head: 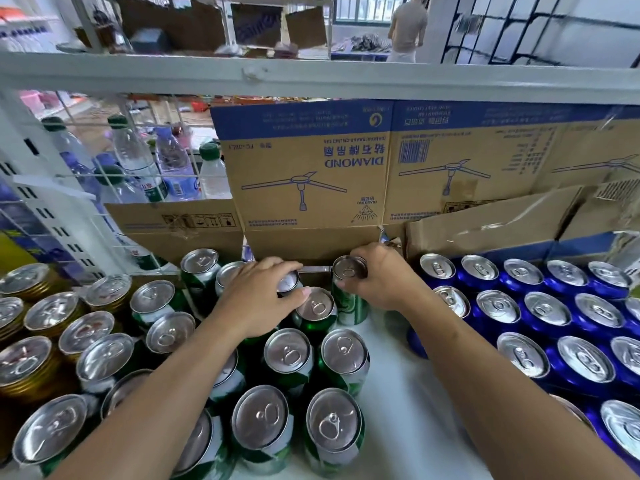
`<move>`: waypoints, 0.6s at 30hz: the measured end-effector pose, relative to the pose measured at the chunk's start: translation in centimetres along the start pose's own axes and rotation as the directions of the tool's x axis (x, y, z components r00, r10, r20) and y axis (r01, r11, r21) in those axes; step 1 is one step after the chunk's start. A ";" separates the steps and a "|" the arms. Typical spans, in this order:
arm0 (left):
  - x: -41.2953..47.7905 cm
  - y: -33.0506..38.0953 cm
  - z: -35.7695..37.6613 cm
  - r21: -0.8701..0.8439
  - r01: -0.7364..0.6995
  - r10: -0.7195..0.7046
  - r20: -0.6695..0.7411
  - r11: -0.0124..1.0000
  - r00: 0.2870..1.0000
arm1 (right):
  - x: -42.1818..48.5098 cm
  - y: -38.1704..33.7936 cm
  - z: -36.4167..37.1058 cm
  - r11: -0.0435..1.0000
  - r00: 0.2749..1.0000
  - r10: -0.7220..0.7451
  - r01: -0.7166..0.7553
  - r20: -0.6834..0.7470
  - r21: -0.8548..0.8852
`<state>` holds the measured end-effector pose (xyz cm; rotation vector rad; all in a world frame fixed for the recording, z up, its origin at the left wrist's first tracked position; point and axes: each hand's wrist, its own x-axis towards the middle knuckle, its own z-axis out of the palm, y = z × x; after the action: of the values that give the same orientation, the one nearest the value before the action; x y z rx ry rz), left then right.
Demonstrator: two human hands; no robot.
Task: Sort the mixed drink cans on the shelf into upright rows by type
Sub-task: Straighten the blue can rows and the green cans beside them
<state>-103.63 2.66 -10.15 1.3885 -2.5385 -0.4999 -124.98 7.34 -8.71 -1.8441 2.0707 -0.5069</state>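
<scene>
a: where are the hands?
b: both at the back of the white shelf point(398, 375), close to the cardboard box point(311, 174). the right hand point(381, 280) grips the end green can point(351, 310) near its top, thumb in front, fingers curled round behind the rim. the can is upright at the right edge of the green group. i cannot tell if its base touches the shelf.
a: and the left?
b: the left hand point(263, 296) sits over the second green can point(290, 281), just left of the first, with its fingers curled across the lid. most of that can is hidden under the hand. the thumb lies against the rim of a third green can point(316, 306), one place nearer.
a: the other cans?
b: green cans point(287, 358) upright in the middle, in rough rows. gold cans point(31, 368) upright at the left, right beside the green. blue cans point(536, 306) upright in rows at the right, with a bare strip of shelf between blue and green.
a: behind them?
b: water bottles point(135, 157) at the back left, behind a wire grid.
</scene>
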 end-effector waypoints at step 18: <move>0.0 0.0 0.1 -0.017 0.002 -0.003 -0.052 1.000 0.999 | -1.0 -0.4 -2.3 0.999 0.983 0.039 -0.042 0.181 0.013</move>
<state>-103.67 2.69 -10.21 1.3802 -2.4860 -0.4776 -125.62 8.36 -6.46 -1.7642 1.9733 -0.3311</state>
